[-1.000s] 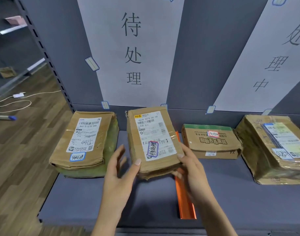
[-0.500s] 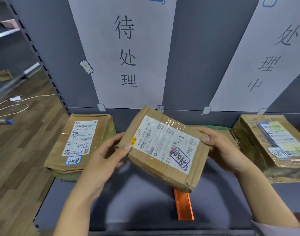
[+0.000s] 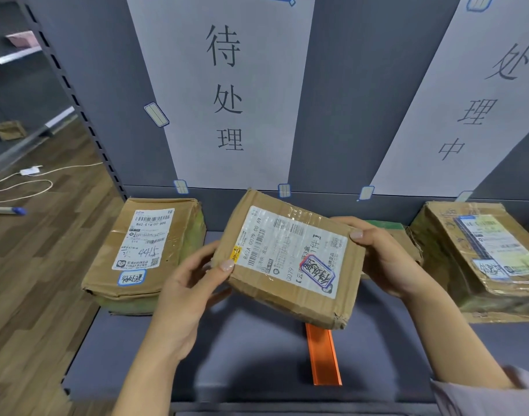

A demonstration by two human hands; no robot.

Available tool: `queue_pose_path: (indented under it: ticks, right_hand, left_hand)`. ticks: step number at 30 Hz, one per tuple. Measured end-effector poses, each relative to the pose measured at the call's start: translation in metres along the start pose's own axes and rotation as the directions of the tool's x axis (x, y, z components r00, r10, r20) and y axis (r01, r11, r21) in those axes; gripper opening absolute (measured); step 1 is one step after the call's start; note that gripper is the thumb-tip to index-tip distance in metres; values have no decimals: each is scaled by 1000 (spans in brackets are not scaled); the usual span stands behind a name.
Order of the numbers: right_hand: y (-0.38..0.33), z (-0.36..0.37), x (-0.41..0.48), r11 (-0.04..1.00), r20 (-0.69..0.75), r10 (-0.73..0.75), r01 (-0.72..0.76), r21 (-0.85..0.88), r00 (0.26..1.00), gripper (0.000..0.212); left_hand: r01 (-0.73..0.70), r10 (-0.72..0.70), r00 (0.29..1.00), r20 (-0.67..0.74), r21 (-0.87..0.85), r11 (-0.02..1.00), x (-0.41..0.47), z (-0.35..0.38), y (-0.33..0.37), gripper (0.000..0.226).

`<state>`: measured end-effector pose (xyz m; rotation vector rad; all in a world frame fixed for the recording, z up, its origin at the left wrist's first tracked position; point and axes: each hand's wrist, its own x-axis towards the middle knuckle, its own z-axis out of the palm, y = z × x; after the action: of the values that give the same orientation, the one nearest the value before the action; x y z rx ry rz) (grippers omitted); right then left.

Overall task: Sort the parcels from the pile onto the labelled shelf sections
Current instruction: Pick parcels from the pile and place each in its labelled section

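Here both hands hold one parcel [image 3: 287, 259] in the air above the grey shelf [image 3: 251, 355], tilted so that its near right corner dips lowest. The left hand [image 3: 191, 292] grips the left corner, thumb on top by the yellow mark and fingers [image 3: 210, 267] curled beneath. The right hand [image 3: 386, 259] grips the far right edge, thumb pressed on the cardboard beside the label (its other fingers are hidden behind the box). The white label faces up and bears a handwritten sticker with a red and blue border. The parcel hangs over the back of an orange divider [image 3: 323, 355] that runs front to back on the shelf. A left parcel [image 3: 146, 253] lies flat under the sign 待处理 [image 3: 227, 94], well apart from the held one. A right parcel [image 3: 479, 256] lies under the sign 处理中 [image 3: 467, 115], and a green-edged box [image 3: 386, 225] shows just behind the right hand.
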<state>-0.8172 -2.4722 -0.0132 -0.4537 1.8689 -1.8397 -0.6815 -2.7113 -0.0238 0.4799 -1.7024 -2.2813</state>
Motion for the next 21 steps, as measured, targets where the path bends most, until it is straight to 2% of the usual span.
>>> queue_pose_path:
  ticks: [3,5,7,10,12,14,16,21]
  right_hand:
    - [1,0,0,1000,-6,9,-9,20,1000,52]
    - [0,1,-1,1000,-5,2,-2,28,1000,48]
    - [0,2,-1,999,-26,-17,17,32,1000,50]
    - [4,9,1,998,-116,-20,27,53,993,59]
    - [8,14,3,994,-199,-46,64,86,979,58]
    - [13,18,5,990,-286,-54,88,109,957,47]
    - [20,19,5,990,-321,-42,83,114,946,45]
    - [38,24,-11,995,-337,-32,62,77,941,62]
  left_hand:
    - [-25,26,1000,17,-60,998,-1,1,-4,60]
    - [-36,36,999,-1,-79,996,-2,2,-5,64]
    - [-41,36,998,-48,-104,994,-4,4,-7,54]
    - [-23,-4,985,-175,-153,988,-4,12,-12,19]
    - [-1,-40,970,-240,-170,985,-5,19,-15,20]
    - [32,-96,950,-297,-212,977,-6,23,-17,18]
    - [68,-155,933,-325,-262,963,-7,27,-17,17]
    - [80,-208,910,-358,-340,937,-6,29,-21,16]
